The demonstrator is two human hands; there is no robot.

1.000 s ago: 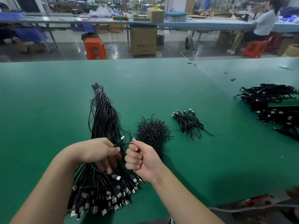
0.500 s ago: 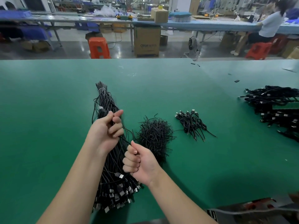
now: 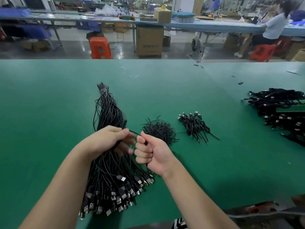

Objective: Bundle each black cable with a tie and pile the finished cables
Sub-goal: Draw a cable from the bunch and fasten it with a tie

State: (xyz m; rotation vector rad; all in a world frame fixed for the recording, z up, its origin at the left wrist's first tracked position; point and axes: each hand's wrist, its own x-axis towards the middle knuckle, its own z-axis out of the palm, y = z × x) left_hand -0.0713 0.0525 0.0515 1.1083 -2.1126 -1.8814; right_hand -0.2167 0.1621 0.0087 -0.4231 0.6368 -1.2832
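Gripping one cable (image 3: 132, 131) | two hands (image 3: 107, 139) (image 3: 152, 152) | three cable heaps (image 3: 110, 162)

Even, bright overhead light fills the frame; soft shadows pool on the green table (image 3: 49, 100) at lower right. Glare streaks the grey floor (image 3: 77, 48) along the top. Wide-angle bending curves the edges; the far background smears.

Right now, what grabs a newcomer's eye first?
The two hands at centre: the left hand and right hand grip one black cable strung between them, over a big sheaf of loose cables on the green table. Just beyond sit a tangle of ties and a small pile of finished cables.
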